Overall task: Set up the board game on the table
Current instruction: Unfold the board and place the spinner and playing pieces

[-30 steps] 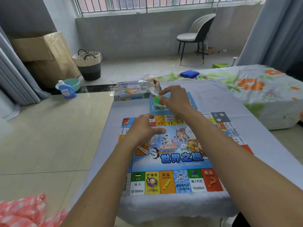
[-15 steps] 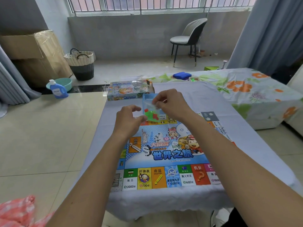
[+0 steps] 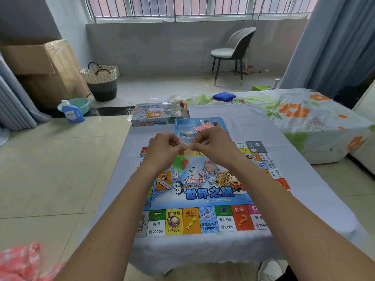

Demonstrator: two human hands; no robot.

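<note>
Your left hand (image 3: pixel 162 148) and right hand (image 3: pixel 211 146) meet above the game board (image 3: pixel 203 191), fingers curled, both pinching the top of a small clear bag (image 3: pixel 181 161) of green and red pieces. Board lies flat on the tabletop (image 3: pixel 243 122). Blue tray (image 3: pixel 197 125) with red cards sits just behind it, game box (image 3: pixel 158 114) further back left.

Two bare forearms in view, no sleeves visible up to the frame edge. Left hand (image 3: pixel 162 151) and right hand (image 3: pixel 213 146): no rings, watch, bands or gloves that show. Nails too small to judge. At the bottom edge, a white shoe (image 3: pixel 272 269) with dark trousers (image 3: pixel 294 275) beside it. Nothing else of the person shows.
</note>
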